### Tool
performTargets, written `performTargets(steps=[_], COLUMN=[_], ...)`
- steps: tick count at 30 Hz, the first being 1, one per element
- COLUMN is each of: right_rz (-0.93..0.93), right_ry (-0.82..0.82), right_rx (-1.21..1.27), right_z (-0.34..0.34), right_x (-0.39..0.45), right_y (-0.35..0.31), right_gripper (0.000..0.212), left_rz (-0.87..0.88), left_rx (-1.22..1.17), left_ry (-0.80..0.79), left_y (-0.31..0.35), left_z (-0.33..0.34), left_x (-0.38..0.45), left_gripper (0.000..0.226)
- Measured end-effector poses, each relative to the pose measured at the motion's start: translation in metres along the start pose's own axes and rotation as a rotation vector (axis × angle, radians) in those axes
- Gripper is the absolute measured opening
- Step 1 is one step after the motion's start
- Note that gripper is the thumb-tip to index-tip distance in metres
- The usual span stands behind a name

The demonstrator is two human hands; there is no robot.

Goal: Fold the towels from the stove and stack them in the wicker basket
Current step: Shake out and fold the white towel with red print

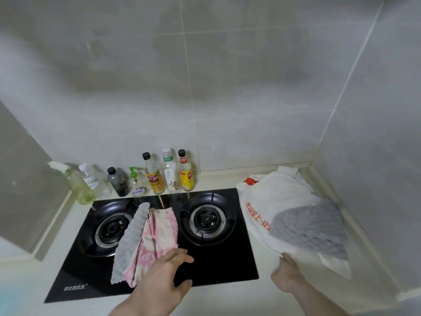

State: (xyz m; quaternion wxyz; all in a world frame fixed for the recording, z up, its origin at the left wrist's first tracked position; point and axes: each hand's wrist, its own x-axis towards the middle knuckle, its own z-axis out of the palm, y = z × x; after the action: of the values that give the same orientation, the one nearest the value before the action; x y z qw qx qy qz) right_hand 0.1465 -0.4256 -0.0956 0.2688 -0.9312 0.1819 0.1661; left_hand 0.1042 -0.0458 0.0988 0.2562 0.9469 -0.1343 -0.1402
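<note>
A black glass stove (218,265) with two burners lies on the counter. Between the burners lies a pile of towels: a grey textured towel (131,238) on the left and a pink-and-white towel (157,238) beside it. My left hand (164,279) hovers over the pile's near end, fingers apart, touching or nearly touching the pink towel. To the right of the stove a white cloth with red print (273,201) lies on the counter with another grey towel (312,229) on top. My right hand (287,274) grips the white cloth's near edge. No wicker basket is in view.
Several bottles (155,176) stand in a row along the tiled back wall behind the stove, with a green spray bottle (77,185) at the far left. The counter corner and side wall close off the right.
</note>
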Motion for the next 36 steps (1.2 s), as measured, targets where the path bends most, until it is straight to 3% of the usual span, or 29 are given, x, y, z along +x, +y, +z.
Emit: performTargets(steps=[4,6,8,13,17,23,26,36], right_rz=[0.078,0.047,-0.058,-0.362,-0.601,-0.808,-0.906,-0.990], right_ry=[0.108,0.275,0.404,0.596,0.692,0.668,0.663,0.556], right_rx=[0.005,0.132,0.280,0.627,0.708,0.754,0.750,0.859], right_z=[-0.034,-0.068,-0.108,-0.212,-0.287,-0.362,-0.383,-0.394], right_x=[0.003,0.009,0.016,0.001,-0.038,-0.076,-0.095,-0.118], right_y=[-0.020,-0.035,-0.052,-0.123,-0.179,-0.235,-0.255,-0.285], right_gripper=[0.037,0.026,0.021,0.033,0.034,0.020,0.023,0.019], left_rz=[0.019,0.041,0.071,0.185,0.249,0.333,0.329,0.194], left_rx=[0.005,-0.005,-0.023,-0.078,-0.139,-0.203,-0.277,-0.472], left_ry=[-0.004,0.010,0.019,0.055,0.116,0.212,0.247,0.211], left_y=[0.004,0.010,0.017,0.052,0.090,0.152,0.176,0.207], left_z=[-0.004,-0.011,-0.019,-0.041,-0.068,-0.111,-0.130,-0.134], left_x=[0.009,0.015,0.024,0.053,0.077,0.104,0.117,0.147], left_gripper=[0.048,0.047,0.046,0.045,0.047,0.056,0.062,0.094])
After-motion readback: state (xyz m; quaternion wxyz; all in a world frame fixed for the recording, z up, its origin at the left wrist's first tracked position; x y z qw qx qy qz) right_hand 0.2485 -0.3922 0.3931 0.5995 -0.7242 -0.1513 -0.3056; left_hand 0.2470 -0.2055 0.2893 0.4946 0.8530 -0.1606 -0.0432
